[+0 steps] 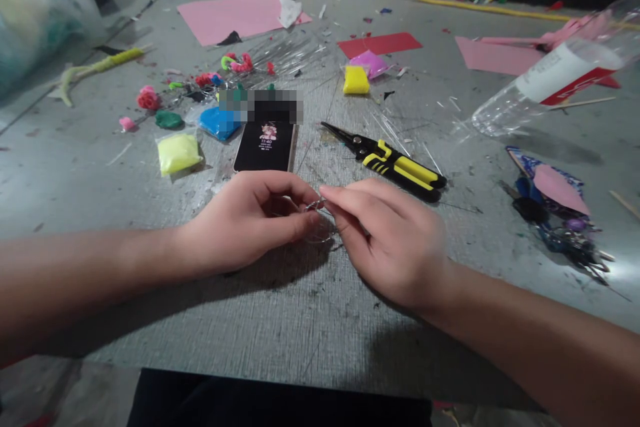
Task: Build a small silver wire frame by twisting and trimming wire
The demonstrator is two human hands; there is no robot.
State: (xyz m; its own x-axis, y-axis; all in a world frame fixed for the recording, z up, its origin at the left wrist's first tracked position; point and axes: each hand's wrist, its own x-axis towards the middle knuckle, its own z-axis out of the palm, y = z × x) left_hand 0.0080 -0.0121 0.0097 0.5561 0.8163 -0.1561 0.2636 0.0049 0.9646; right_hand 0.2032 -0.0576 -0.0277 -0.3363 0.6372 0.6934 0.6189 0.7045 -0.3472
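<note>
My left hand (255,213) pinches a thin, twisted silver wire (315,203) between thumb and forefinger. At the wire's other side, my right hand (393,233) closes its thumb and fingertips on it. Fine loops of the wire hang below the fingertips, just above the table; their exact shape is hard to make out. Beyond my right hand lie pliers (400,167) with black and yellow handles, jaws pointing to the upper left. A phone (265,147) with a lit lock screen lies just past my left hand.
On the grey table (320,347) sit a yellow clay packet (179,153), a blue packet (220,123) and a small yellow packet (356,80). A clear bottle (545,90) lies at right, near a dark pile of scraps (555,213). Pink paper (230,17) lies at the back.
</note>
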